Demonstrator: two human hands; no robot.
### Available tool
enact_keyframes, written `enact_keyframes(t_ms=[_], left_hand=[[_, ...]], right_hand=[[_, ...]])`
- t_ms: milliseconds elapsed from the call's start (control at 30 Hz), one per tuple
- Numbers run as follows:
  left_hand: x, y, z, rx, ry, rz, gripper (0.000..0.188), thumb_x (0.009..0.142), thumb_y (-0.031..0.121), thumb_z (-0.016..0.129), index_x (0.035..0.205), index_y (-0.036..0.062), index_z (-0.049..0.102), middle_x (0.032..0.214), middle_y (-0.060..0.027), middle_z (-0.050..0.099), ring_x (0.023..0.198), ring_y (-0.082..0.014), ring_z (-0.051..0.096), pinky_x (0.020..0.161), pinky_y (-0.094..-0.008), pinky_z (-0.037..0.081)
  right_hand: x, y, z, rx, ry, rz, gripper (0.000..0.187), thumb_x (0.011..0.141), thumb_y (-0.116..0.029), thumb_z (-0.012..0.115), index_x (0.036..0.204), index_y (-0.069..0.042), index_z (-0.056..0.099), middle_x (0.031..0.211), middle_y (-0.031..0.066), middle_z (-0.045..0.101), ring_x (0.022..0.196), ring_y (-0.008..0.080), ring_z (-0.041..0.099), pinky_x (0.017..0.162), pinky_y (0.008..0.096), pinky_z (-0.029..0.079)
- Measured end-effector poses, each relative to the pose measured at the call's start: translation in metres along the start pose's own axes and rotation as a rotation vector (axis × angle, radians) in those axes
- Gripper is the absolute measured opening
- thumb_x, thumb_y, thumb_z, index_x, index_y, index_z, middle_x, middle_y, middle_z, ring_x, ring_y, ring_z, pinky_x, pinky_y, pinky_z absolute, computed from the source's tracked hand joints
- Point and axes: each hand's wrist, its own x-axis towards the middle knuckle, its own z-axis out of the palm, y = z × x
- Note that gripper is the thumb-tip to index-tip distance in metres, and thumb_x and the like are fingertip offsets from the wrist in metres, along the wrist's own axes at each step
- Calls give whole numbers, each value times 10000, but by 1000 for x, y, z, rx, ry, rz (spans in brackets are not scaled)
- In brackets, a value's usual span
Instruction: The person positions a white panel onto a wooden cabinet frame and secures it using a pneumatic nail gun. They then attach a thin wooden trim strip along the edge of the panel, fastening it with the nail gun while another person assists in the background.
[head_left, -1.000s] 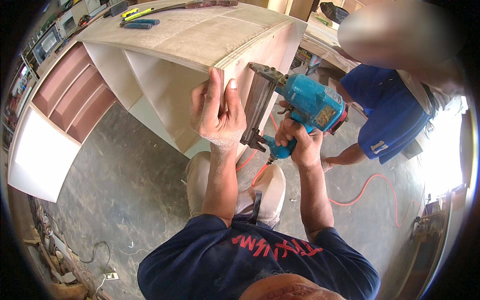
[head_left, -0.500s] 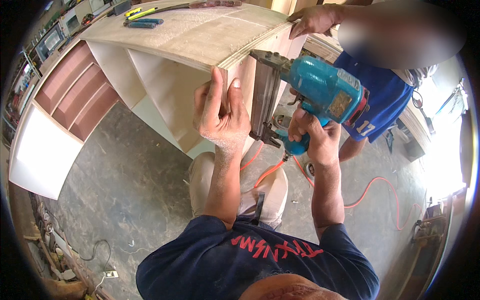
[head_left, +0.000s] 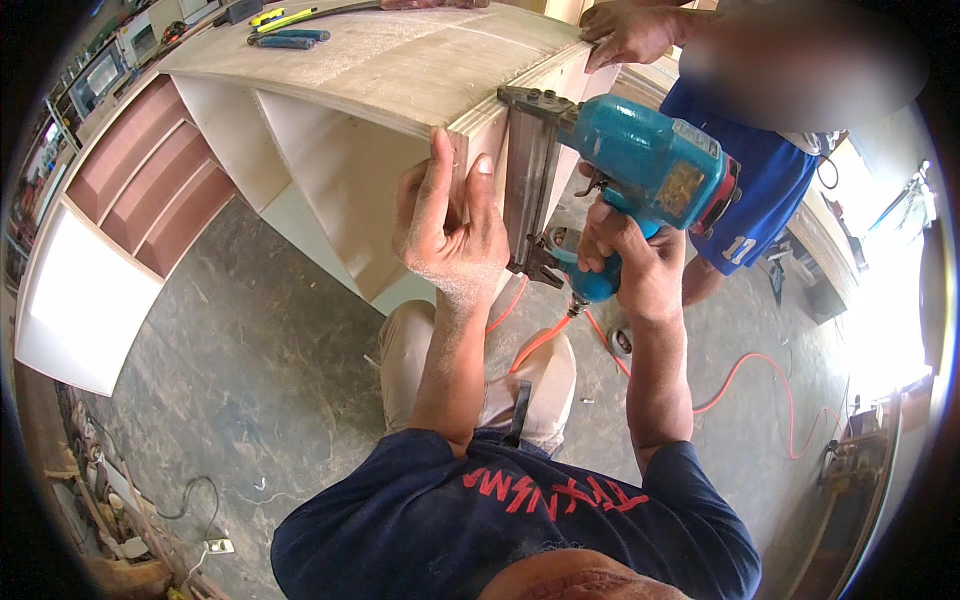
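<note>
My right hand (head_left: 640,268) is wrapped round the grip of a teal air nail gun (head_left: 645,155). Its nose touches or nearly touches the layered edge at the top corner of a pale plywood cabinet (head_left: 410,70). An orange air hose (head_left: 545,342) hangs from the gun's lower end. With sawdust on its wrist, my left hand (head_left: 458,240) pinches a narrow wooden edge strip (head_left: 459,165) on the cabinet's upright corner, fingers on one side and thumb on the other. The lower part of this strip is hidden behind my hand.
A co-worker's hand (head_left: 635,38) rests on the cabinet's far corner. Pliers with blue handles (head_left: 288,40) and yellow-green tools (head_left: 285,20) lie on the cabinet top. To the left are reddish shelves (head_left: 150,195) and a white panel (head_left: 85,300). Hose loops cross the concrete floor (head_left: 300,400).
The nail gun's nose has shifted slightly up and left along the cabinet edge. My left hand keeps its pinch, a touch further right. The co-worker's hand has shifted a little on the corner.
</note>
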Motion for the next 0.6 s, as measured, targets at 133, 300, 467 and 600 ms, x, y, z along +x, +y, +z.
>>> enact_keyframes(t_ms=[133,300,467,600], left_hand=[[7,-6,-10,99,-37,31,434,879,-47,732,1296,-81,616,944,-91,662,735,-89,583,593,-227,458],[-1,1,3,35,-57,-3,421,857,-36,747,1248,-119,613,849,-122,724,618,-62,597,573,-181,454],[10,7,-16,-206,-134,-42,504,844,-17,742,1304,-101,556,1071,-180,688,868,-187,667,772,-296,537],[7,-5,-1,-14,31,35,422,813,-64,781,1195,-141,620,866,-158,715,622,-97,635,574,-200,495]], right_hand=[[6,-25,-18,-222,-50,-83,171,942,-161,659,904,5,673,598,5,595,516,102,567,498,269,444],[9,-101,-104,-864,-287,-126,204,856,-165,725,1000,-27,684,715,33,624,618,131,583,573,276,461],[21,-132,-136,-1434,-631,-354,458,726,-155,809,1132,-40,630,876,70,630,785,201,598,705,316,473],[20,-126,-136,-1569,-721,-458,686,622,-146,876,1237,-51,587,1005,100,634,918,258,610,810,347,483]])
